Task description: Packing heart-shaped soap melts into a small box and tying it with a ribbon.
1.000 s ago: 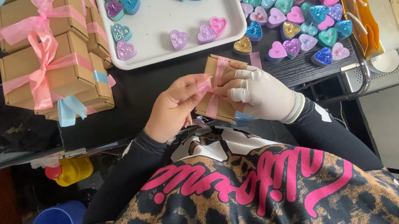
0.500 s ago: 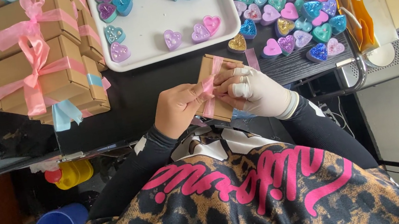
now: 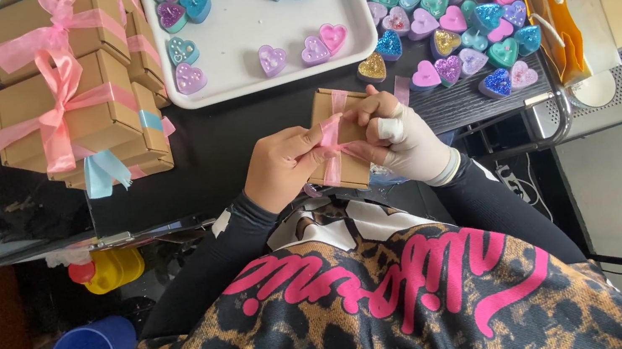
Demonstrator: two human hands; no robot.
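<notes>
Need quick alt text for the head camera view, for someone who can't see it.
Two hands, left hand bare and right hand white-bandaged, pinch a pink ribbon around a small brown box over a black table. Beyond are a white tray of heart-shaped pieces and stacked ribboned boxes.

Small kraft box (image 3: 343,139) turned slightly, held lower against body. Pink ribbon (image 3: 332,138) now drawn across box top, pinched by left hand (image 3: 284,166). Right hand (image 3: 398,138) shifted over box's right edge, fingers raised. View tilted; white tray (image 3: 255,48) seen fuller.
</notes>
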